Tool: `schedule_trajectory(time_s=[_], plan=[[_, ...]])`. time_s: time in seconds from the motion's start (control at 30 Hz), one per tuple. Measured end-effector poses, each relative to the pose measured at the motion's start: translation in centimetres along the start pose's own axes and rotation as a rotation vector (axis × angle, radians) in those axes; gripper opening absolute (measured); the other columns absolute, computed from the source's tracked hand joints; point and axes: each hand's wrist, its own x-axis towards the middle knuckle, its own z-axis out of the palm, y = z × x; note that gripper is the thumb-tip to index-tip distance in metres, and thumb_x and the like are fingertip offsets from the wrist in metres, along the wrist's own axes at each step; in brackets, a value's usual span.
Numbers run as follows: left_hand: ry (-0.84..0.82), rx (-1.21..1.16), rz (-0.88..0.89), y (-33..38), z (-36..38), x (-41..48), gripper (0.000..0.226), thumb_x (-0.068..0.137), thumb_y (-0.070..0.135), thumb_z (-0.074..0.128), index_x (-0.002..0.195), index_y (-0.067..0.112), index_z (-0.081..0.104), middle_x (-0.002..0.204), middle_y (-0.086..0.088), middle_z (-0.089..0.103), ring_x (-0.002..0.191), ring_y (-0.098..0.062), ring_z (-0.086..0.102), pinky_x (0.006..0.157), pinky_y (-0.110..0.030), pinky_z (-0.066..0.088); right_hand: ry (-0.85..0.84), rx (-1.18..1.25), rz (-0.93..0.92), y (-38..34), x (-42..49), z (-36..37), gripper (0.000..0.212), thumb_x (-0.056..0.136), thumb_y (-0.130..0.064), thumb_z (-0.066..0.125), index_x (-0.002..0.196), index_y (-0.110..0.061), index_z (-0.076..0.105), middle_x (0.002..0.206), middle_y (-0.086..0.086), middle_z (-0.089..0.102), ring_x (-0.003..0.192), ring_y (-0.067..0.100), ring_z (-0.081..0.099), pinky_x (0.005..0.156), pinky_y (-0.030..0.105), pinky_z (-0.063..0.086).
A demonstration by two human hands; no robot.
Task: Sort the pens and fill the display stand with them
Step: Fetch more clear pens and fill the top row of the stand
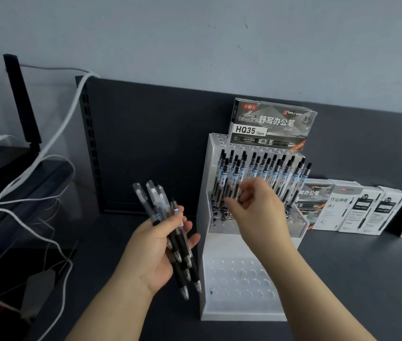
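The left hand (157, 247) is held up beside the display stand (206, 267), palm turned in. Its grip is closed round a bundle of pens (179, 238). The thumb lies across the barrels and the fingers curl up from behind. The pens fan out a little, clear caps pointing up and away, tips slanting down toward the foot of the stand.

The right hand (259, 207) is stretched out in front of the stand's upper tier. It is blurred. The fingers are loosely bent and the thumb and forefinger are close to the standing pens (263, 172), but I cannot tell whether that grip has hold of a pen or is only near them.

The upper tier is packed with upright black-and-clear pens in rows. A few holes at its front edge are unfilled. The lower tier (239, 276) shows only bare round holes.

A pen box (271, 124) marked HQ35 sits on top of the stand, leaning against the dark back panel (158, 143). More boxes (352, 207) are lined up on the bench (354, 279) just to the right of the stand. White cables (54, 134) trail over the black shelf at the left.
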Motion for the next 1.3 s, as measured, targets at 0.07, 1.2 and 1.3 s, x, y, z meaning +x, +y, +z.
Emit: schedule_trajectory(time_s=[0.07, 1.2, 1.3], plan=[[-0.009, -0.008, -0.016, 0.0, 0.1, -0.1, 0.021, 0.075, 0.009, 0.066, 0.096, 0.005, 0.067, 0.075, -0.006, 0.061, 0.077, -0.019, 0.063, 0.068, -0.041, 0.058, -0.042, 0.086, -0.017, -0.7, -1.3, -0.4, 0.012, 0.085, -0.024, 0.065, 0.081, -0.024, 0.054, 0.076, -0.006, 0.058, 0.066, 0.005, 0.053, 0.058, 0.016, 0.042], [-0.001, 0.179, 0.119, -1.6, 1.6, -2.5, 0.01, 0.09, 0.015, 0.057, 0.092, 0.007, 0.063, 0.068, -0.004, 0.068, 0.055, -0.014, 0.061, 0.054, -0.028, 0.052, -0.09, 0.006, 0.038, 2.0, 1.4, -0.3, 0.018, 0.091, -0.025, 0.059, 0.099, -0.012, 0.069, 0.065, -0.008, 0.059, 0.056, 0.002, 0.052, 0.049, 0.013, 0.037], [0.002, 0.159, 0.111, -1.6, 1.7, -2.7, 0.013, 0.089, 0.014, 0.057, 0.095, 0.006, 0.065, 0.07, -0.005, 0.07, 0.06, -0.014, 0.066, 0.056, -0.029, 0.056, -0.111, -0.06, 0.03, 1.8, 1.5, -0.6, 0.017, 0.09, -0.025, 0.059, 0.097, -0.012, 0.066, 0.066, -0.009, 0.057, 0.056, 0.001, 0.05, 0.049, 0.012, 0.034]])
